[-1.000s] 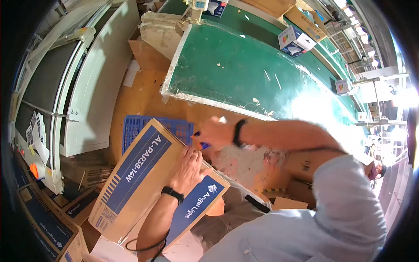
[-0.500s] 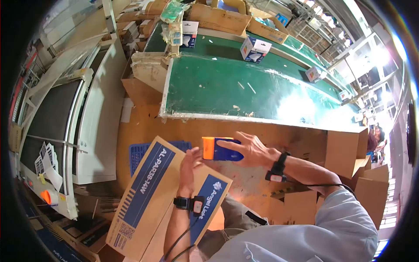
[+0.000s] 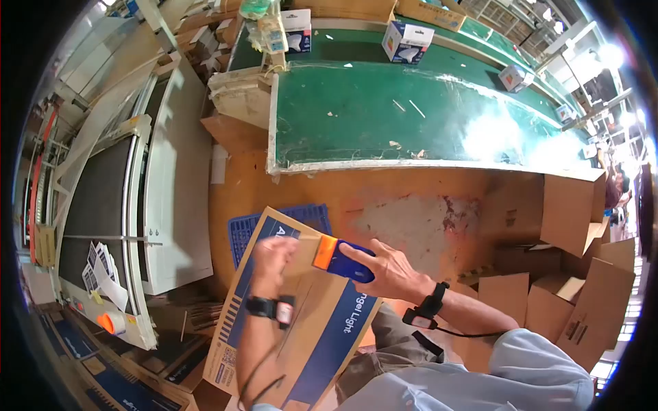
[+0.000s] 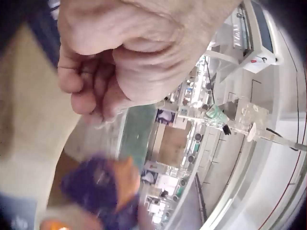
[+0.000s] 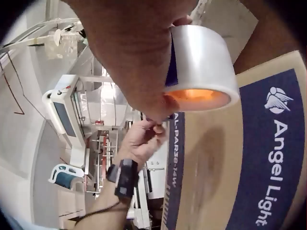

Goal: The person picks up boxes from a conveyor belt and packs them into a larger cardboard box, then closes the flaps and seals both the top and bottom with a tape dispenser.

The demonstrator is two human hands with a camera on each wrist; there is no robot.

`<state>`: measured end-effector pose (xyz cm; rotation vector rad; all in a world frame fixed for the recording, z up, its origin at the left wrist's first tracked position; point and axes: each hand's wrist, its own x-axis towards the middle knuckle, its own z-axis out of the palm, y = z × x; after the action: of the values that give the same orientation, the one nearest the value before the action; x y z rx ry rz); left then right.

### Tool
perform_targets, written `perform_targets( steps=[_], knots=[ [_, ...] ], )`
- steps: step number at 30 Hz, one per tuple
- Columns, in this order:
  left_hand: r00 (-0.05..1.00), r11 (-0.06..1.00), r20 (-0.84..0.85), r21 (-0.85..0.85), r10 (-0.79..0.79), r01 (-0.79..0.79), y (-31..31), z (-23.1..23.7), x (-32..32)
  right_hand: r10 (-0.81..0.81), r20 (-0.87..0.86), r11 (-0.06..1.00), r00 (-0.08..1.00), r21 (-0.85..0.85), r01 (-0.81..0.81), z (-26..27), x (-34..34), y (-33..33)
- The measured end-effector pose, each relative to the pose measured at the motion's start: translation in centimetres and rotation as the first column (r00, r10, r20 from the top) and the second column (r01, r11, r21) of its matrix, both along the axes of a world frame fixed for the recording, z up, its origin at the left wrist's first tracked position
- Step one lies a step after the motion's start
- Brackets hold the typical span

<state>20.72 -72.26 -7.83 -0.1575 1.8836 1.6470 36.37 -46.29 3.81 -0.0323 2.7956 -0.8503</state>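
My right hand [image 3: 394, 270] grips a blue and orange tape dispenser [image 3: 353, 265] over the top of a cardboard carton [image 3: 322, 281]. The dispenser's roll of clear tape [image 5: 208, 62] shows in the right wrist view. My left hand [image 3: 272, 260] is over the carton's far left part, its fingers curled in with the thumb against them, seen close in the left wrist view. A pale, see-through strip of tape [image 3: 306, 248] spans from these fingers to the dispenser's orange end. The carton has blue printed panels reading "Angel Light".
Behind the carton a blue plastic crate [image 3: 243, 236] stands on the floor. A green-topped bench [image 3: 363, 109] runs across the far side, with small lamp boxes [image 3: 408, 42] on it. Open cardboard boxes [image 3: 572, 212] are at right. A white cabinet [image 3: 181, 185] stands at left.
The right hand has come away from the carton's far edge with the dispenser, now over its top. My left hand has left the carton's top, met the dispenser's orange end, then moved left from it.
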Motion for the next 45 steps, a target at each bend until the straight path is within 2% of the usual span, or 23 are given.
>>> perform_targets(
  steps=[3, 5, 8, 11, 13, 15, 16, 17, 18, 20, 22, 24, 27, 28, 31, 34, 35, 37, 39, 40, 41, 43, 45],
  knots=[
    [0.914, 0.898, -0.372, -0.439, -0.16, -0.021, -2.6, 1.6, -9.1, -0.07, -0.009, 0.998, 0.998, 0.0, 0.07, -1.9, -0.6, 0.5],
    [0.859, 0.825, -0.446, -0.563, -0.252, -0.05, -2.1, 1.3, -12.5, -0.12, 0.032, 0.993, 0.992, 0.021, 0.119, -1.9, -0.3, 0.6],
    [0.859, 0.78, -0.424, -0.624, -0.285, -0.049, -1.8, -1.7, -14.4, -0.135, 0.08, 0.991, 0.988, 0.014, 0.134, -1.8, -2.0, 0.2],
    [0.881, 0.798, -0.359, -0.601, -0.307, 0.034, -1.6, -4.6, -14.6, -0.132, 0.09, 0.991, 0.987, 0.042, 0.129, -2.7, -2.7, 0.4],
    [0.914, 0.751, -0.192, -0.64, -0.358, 0.16, -1.8, -7.2, -14.4, -0.109, 0.089, 0.993, 0.99, 0.054, 0.104, -3.4, -2.6, 0.6],
    [0.786, 0.681, -0.415, -0.732, -0.458, 0.01, -3.4, -8.9, -14.1, -0.117, 0.092, 0.993, 0.989, 0.045, 0.114, -3.1, -2.6, 0.8],
    [0.874, 0.734, -0.332, -0.678, -0.354, 0.039, -3.6, -8.9, -14.4, -0.116, 0.06, 0.993, 0.991, 0.033, 0.114, -3.2, -2.4, 1.0],
    [0.94, 0.781, -0.228, -0.622, -0.252, 0.059, -3.3, -6.0, -14.3, -0.117, 0.031, 0.993, 0.993, 0.017, 0.117, -3.4, -2.2, 1.1],
    [0.978, 0.906, -0.17, -0.421, -0.122, 0.039, -2.0, -3.5, -13.2, -0.111, -0.007, 0.994, 0.994, -0.003, 0.111, -4.1, -2.3, 1.1],
    [0.973, 0.943, -0.185, -0.326, -0.137, 0.07, -1.0, -4.0, -11.3, -0.103, -0.063, 0.994, 0.993, -0.032, 0.101, -5.4, -2.1, 1.5],
    [0.975, 0.975, -0.181, -0.206, -0.126, 0.087, -1.2, -6.1, -10.1, -0.078, 0.043, 0.996, 0.996, -0.05, 0.08, -3.6, -1.8, 2.2],
    [0.986, 0.979, -0.124, -0.187, -0.108, 0.084, -1.3, -6.9, -10.6, -0.04, 0.115, 0.998, 0.993, -0.04, 0.045, -1.0, -0.7, 4.4],
    [0.983, 0.975, -0.132, -0.198, -0.126, 0.099, -1.3, -6.3, -10.8, -0.034, 0.056, 0.999, 0.998, -0.002, 0.034, 1.9, 6.0, 8.8],
    [0.99, 0.978, -0.072, -0.18, -0.121, 0.106, -1.3, -6.0, -11.0, -0.06, 0.221, 0.995, 0.974, 0.091, 0.04, 3.1, 8.6, 10.4],
    [0.986, 0.98, -0.126, -0.179, -0.113, 0.09, -1.7, -7.0, -11.1, -0.085, 0.156, 0.977, 0.984, 0.208, 0.051, 1.9, 16.5, 14.5],
    [0.943, 0.932, -0.261, -0.345, -0.209, 0.111, -2.3, -8.8, -12.0, -0.122, 0.238, 0.969, 0.963, 0.24, 0.064, -0.2, 17.8, 14.7],
    [0.844, 0.853, -0.413, -0.512, -0.343, 0.096, -0.5, -7.0, -10.9, -0.123, 0.269, 0.968, 0.955, 0.244, 0.056, -1.1, 18.2, 14.3],
    [0.527, 0.657, -0.591, -0.75, -0.611, -0.08, 5.8, -0.2, -5.6, -0.115, 0.318, 0.966, 0.941, 0.256, 0.032, -3.1, 18.0, 13.9],
    [0.282, 0.803, -0.753, -0.573, -0.595, 0.164, 11.7, -0.1, 1.3, -0.116, 0.343, 0.97, 0.932, 0.242, 0.032, -3.7, 18.2, 13.5],
    [0.217, 0.74, -0.708, -0.629, -0.672, 0.239, 14.6, 1.0, 5.6, -0.118, 0.359, 0.967, 0.926, 0.252, 0.025, -3.7, 17.9, 13.2],
    [0.228, 0.668, -0.643, -0.605, -0.731, 0.433, 17.1, 1.7, 8.6, -0.119, 0.371, 0.964, 0.921, 0.264, 0.018, -3.8, 17.4, 13.0],
    [0.168, 0.542, -0.555, -0.627, -0.815, 0.56, 21.1, -0.6, 13.0, -0.123, 0.391, 0.966, 0.912, 0.256, 0.021, -4.5, 16.7, 12.6],
    [0.079, 0.359, -0.392, -0.722, -0.917, 0.592, 22.4, -3.1, 14.0, -0.117, 0.446, 0.97, 0.887, 0.243, 0.006, -6.7, 15.3, 11.8]
  ],
)
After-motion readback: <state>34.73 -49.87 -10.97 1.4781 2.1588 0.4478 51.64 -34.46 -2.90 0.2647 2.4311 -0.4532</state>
